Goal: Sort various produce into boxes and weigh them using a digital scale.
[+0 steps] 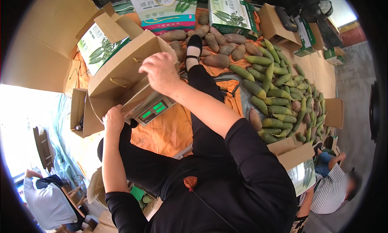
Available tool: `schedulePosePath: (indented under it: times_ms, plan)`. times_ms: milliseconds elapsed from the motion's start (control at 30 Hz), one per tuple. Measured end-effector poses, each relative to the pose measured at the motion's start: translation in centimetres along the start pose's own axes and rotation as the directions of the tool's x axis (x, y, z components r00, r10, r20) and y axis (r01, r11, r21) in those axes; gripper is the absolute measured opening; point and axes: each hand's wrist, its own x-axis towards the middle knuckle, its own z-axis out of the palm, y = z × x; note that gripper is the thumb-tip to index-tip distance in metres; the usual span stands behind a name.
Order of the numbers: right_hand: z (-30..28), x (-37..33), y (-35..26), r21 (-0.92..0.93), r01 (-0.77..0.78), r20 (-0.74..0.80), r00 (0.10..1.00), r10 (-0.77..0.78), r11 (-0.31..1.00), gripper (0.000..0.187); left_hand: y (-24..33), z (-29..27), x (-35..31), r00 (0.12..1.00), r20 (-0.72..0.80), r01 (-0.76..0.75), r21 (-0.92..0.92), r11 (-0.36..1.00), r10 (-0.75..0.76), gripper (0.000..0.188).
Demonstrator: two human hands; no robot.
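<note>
In front of me an open brown cardboard box [139,63] with rope handles rests on a digital scale [155,111] whose green display is lit. My left hand [114,119] grips the box's near left edge, fingers closed on the cardboard. Above the box's right side is my right hand [159,73], its fingers bent but apart, with nothing seen in them. How much lies inside the box cannot be made out, since its walls hide the bottom.
Green radishes [279,91] pile up on the right, with brown-skinned roots [218,61] behind. Printed cartons [232,14] stand at the back; another open box [79,111] is at left. My foot [194,47] lies beyond the scale. Two people sit at the lower corners.
</note>
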Motion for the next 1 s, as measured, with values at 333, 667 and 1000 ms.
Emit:
schedulePosePath:
  times_ms: [333,667,1000]
  plan:
    - [-0.5,0.0,-5.6,0.17,-0.022,0.163,0.987,-0.006,0.985,0.015,-0.9,1.3,1.3,0.999,0.039,-0.013,-0.151,0.988,0.019,0.035]
    - [-9.2,-4.5,2.2,0.281,-0.194,-0.054,0.975,0.217,0.94,0.01,-0.4,0.8,0.8,0.998,0.007,-0.055,-0.135,0.989,0.056,0.031]
    - [-12.5,-28.0,11.8,-0.251,-0.856,0.193,0.413,0.89,0.452,0.017,-0.4,0.7,0.6,1.0,0.01,-0.022,-0.134,0.991,0.023,0.032]
